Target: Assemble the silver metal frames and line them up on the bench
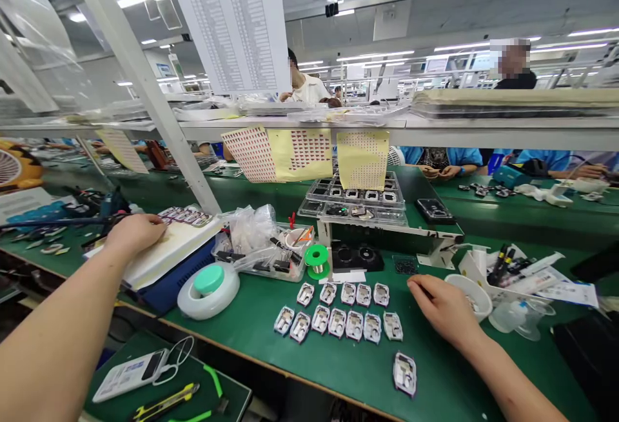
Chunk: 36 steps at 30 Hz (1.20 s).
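Observation:
My left hand (133,233) reaches out to the left and rests, fingers curled, on the white pad (164,251) that lies on a blue box; a strip of small parts (186,216) lies just past its fingertips. My right hand (442,309) lies on the green mat (338,370), fingers bent down and together, beside a small white bowl (476,293). Whether it holds anything is hidden. Two rows of several small silver metal parts (338,312) lie left of it. One more such part (405,372) lies alone nearer to me.
A round white dispenser with a green top (209,288), a clear tray of clips and bags (264,248), a green wire spool (316,259), stacked part trays (355,199), markers (503,267) and a plastic cup (520,319) crowd the bench. Other people work across the shelf (387,125).

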{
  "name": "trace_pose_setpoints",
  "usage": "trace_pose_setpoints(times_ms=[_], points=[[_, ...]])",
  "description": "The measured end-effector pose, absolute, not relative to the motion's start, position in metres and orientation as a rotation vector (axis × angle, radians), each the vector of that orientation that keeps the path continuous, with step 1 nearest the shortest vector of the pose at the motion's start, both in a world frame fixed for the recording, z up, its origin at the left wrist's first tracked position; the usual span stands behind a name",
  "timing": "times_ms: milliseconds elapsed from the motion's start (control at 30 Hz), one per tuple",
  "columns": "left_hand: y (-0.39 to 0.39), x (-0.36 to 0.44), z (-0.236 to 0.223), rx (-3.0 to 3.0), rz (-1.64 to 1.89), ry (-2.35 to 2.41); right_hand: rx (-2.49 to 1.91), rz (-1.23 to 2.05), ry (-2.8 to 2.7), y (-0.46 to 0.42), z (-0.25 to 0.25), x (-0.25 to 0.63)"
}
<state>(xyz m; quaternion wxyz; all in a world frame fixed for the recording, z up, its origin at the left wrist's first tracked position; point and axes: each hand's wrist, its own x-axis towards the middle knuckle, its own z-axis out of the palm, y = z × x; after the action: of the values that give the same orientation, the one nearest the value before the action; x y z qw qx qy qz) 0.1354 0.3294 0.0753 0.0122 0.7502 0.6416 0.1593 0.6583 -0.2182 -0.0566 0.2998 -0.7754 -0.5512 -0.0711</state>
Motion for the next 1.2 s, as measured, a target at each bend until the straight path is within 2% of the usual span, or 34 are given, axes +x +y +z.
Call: trace_pose_setpoints(times_ms=[200, 333, 400, 500, 600, 733, 900, 1067, 1200], points=[[0.313, 0.136, 0.076, 2.397, 0.531, 2.037, -2.051, -0.203, -1.481, -0.22, -0.055, 0.657], [0.257, 0.141, 0.074, 2.439, 0.734, 2.021, -2.003, -0.177, -1.479, -0.221, -0.051, 0.652], [0.204, 0.155, 0.063, 2.51, 0.996, 1.889, -1.96, -0.146, -1.479, -0.221, -0.048, 0.647], [0.096, 0.2, 0.035, 2.597, 1.277, 1.375, -1.863, -0.027, -1.464, -0.222, -0.042, 0.635], [-0.016, 0.266, 0.001, 2.594, 1.204, 0.795, -1.748, 0.159, -1.447, -0.223, -0.036, 0.62], [-0.112, 0.349, -0.026, 2.592, 1.17, 0.408, -1.584, 0.459, -1.432, -0.225, -0.03, 0.606], [-0.138, 0.399, -0.024, 2.716, 1.109, 0.25, -1.435, 0.802, -1.31, -0.227, -0.029, 0.604], [-0.135, 0.403, -0.021, 2.845, 1.078, 0.218, -1.366, 0.926, -1.177, -0.224, -0.035, 0.606], [-0.139, 0.4, -0.025, 2.566, 1.143, 0.367, -1.328, 0.969, -1.136, -0.223, -0.036, 0.604]])
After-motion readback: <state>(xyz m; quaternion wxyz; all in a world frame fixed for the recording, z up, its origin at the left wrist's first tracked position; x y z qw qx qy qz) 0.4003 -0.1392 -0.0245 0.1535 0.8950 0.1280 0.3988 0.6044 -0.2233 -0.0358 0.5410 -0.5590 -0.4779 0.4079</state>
